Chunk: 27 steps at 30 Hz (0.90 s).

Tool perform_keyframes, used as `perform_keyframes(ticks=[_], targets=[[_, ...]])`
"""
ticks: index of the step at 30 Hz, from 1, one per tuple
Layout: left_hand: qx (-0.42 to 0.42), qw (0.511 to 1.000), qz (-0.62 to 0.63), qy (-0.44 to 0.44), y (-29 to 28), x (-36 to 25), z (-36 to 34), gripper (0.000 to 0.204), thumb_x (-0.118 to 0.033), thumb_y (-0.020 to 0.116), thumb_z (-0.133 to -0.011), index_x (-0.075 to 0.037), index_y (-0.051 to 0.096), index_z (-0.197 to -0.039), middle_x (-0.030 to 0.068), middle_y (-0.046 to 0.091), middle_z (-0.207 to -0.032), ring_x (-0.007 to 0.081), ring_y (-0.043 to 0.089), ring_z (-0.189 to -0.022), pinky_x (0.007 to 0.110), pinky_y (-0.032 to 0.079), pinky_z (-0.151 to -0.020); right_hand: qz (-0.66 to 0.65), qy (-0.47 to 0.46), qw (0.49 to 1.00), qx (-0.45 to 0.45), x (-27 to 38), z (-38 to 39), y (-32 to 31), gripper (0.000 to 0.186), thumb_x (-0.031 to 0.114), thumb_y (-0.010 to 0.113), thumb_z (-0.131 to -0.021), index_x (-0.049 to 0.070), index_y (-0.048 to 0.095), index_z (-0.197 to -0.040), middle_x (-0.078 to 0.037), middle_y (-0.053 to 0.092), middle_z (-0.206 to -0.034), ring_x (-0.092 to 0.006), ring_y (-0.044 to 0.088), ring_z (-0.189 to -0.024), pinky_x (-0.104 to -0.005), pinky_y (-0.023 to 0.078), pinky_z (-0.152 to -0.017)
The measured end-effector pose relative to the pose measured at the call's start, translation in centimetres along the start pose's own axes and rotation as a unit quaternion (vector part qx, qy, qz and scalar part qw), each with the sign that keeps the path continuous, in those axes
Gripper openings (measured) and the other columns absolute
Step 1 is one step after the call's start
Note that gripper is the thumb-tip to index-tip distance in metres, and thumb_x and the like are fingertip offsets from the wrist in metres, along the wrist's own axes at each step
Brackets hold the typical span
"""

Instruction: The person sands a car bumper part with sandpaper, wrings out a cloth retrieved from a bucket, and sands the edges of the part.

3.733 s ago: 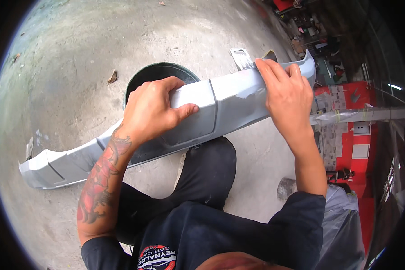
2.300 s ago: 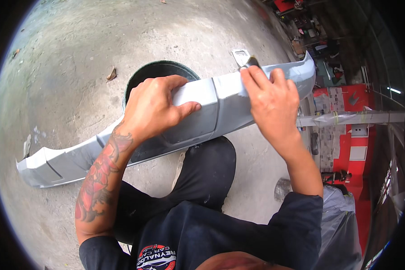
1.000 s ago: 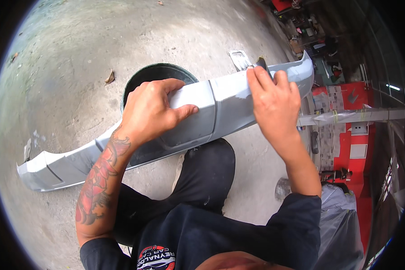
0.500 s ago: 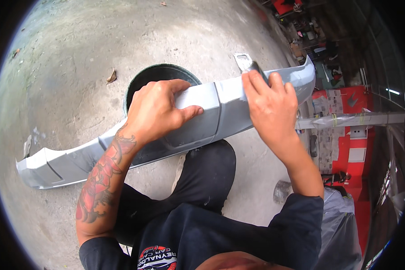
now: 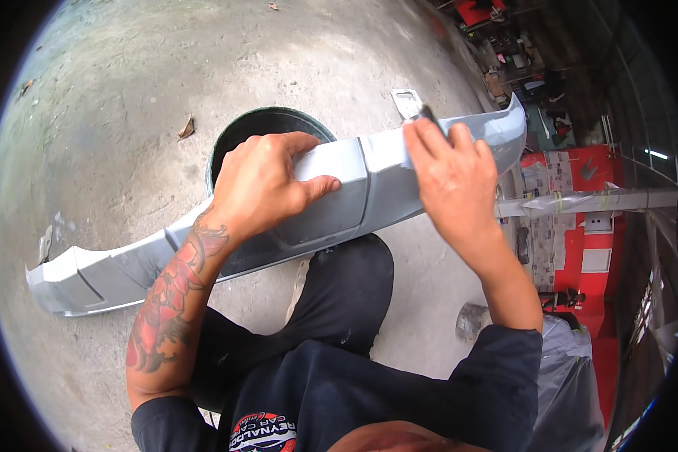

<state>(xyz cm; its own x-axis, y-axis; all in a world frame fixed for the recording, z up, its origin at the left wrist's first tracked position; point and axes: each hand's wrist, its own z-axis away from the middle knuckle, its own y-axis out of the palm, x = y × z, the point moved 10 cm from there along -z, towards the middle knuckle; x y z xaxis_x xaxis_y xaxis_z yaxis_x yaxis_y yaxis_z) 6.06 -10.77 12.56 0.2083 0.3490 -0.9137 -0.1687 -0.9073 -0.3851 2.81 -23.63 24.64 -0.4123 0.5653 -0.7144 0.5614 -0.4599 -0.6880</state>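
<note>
A long grey car bumper trim (image 5: 328,207) lies across in front of me, over a dark round bucket (image 5: 237,124). My left hand (image 5: 267,181) grips its upper edge left of the middle, fingers over the far side and thumb spread on the face. Farther right, my right hand (image 5: 452,166) is closed around a small dark block (image 5: 427,114), which looks like a sanding block. It is pressed at the trim's upper edge, and the fingers cover most of it. A metal bracket (image 5: 407,103) stands out behind the trim beside that hand.
My bent knee (image 5: 354,279) is just under the trim's lower edge. A grey cylindrical object (image 5: 471,322) sits on the concrete floor (image 5: 128,83) by my right elbow. Plastic sheeting (image 5: 565,377) and a red wall (image 5: 606,286) are at the right. A dry leaf (image 5: 186,126) lies beyond the bucket.
My right hand has shifted very slightly left along the upper edge, and less of the dark block shows. My left hand and the trim stay in place.
</note>
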Motion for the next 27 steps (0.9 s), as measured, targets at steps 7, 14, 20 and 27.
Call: perform_keyframes(ticks=[7, 14, 20, 27], targets=[[0.007, 1.000, 0.002, -0.006, 0.4, 0.3, -0.2, 0.054, -0.033, 0.087, -0.071, 0.001, 0.073, -0.111, 0.0163, 0.071, -0.079, 0.0224, 0.067, -0.066, 0.035, 0.053, -0.068, 0.000, 0.018, 1.000, 0.006, -0.7, 0.0, 0.5, 0.026, 0.012, 0.062, -0.080, 0.009, 0.071, -0.103, 0.001, 0.063, -0.095, -0.0192, 0.058, -0.083, -0.0347, 0.042, -0.062], [-0.007, 1.000, 0.003, 0.008, 0.0, -0.1, -0.1, 0.054, -0.032, 0.088, -0.071, 0.001, 0.072, -0.111, 0.0167, 0.071, -0.080, 0.0225, 0.067, -0.066, 0.035, 0.053, -0.067, -0.008, 0.041, 0.997, 0.068, -1.9, -0.5, 1.2, 0.035, 0.007, 0.058, -0.082, 0.010, 0.070, -0.115, 0.003, 0.067, -0.111, -0.0217, 0.058, -0.090, -0.0359, 0.045, -0.072], [-0.022, 0.999, 0.007, 0.028, -0.2, -0.1, 0.0, 0.055, -0.031, 0.088, -0.071, 0.001, 0.072, -0.113, 0.0159, 0.071, -0.081, 0.0218, 0.067, -0.066, 0.034, 0.053, -0.067, 0.006, 0.023, 1.000, 0.000, -1.8, -1.1, 0.3, 0.022, 0.013, 0.062, -0.081, 0.010, 0.070, -0.101, 0.002, 0.063, -0.093, -0.0201, 0.058, -0.085, -0.0350, 0.042, -0.064], [0.004, 1.000, 0.009, -0.004, 0.1, 0.3, 0.0, 0.056, -0.031, 0.088, -0.072, 0.001, 0.072, -0.114, 0.0170, 0.072, -0.084, 0.0211, 0.067, -0.068, 0.034, 0.053, -0.068, 0.000, 0.036, 0.999, 0.008, -2.4, -0.2, 1.2, 0.028, 0.013, 0.062, -0.083, 0.011, 0.072, -0.109, 0.001, 0.066, -0.103, -0.0216, 0.060, -0.088, -0.0376, 0.046, -0.068]])
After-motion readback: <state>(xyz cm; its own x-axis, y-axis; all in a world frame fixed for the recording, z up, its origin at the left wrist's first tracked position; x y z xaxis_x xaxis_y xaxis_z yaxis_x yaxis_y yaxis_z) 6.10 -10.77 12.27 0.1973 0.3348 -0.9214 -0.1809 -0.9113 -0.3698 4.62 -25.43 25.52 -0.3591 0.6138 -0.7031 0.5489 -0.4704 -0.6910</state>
